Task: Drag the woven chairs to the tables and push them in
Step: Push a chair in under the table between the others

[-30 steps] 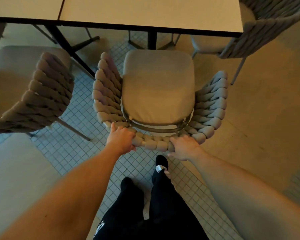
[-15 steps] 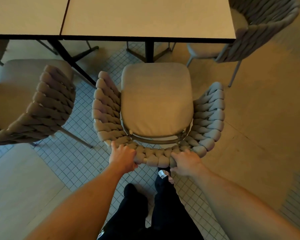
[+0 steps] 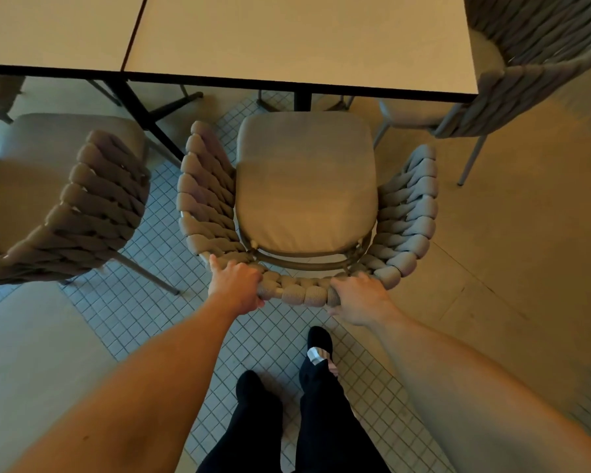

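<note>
Since the earlier frame, the grey woven rope armchair with beige cushion (image 3: 306,186) has slid nearer the pale black-edged tabletop (image 3: 297,39), its seat front almost at the edge. Left hand (image 3: 236,288) and right hand (image 3: 359,300) each curl over its back rim. Pushing evenly should keep it straight between the neighbouring chairs.

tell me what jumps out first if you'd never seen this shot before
The woven chair in the middle, its cushion front near the table edge, draws the eye first. Both hands grip its braided back rim: the left hand at the left, the right hand at the right. Two more woven chairs flank it, one at left and one at upper right.
</note>
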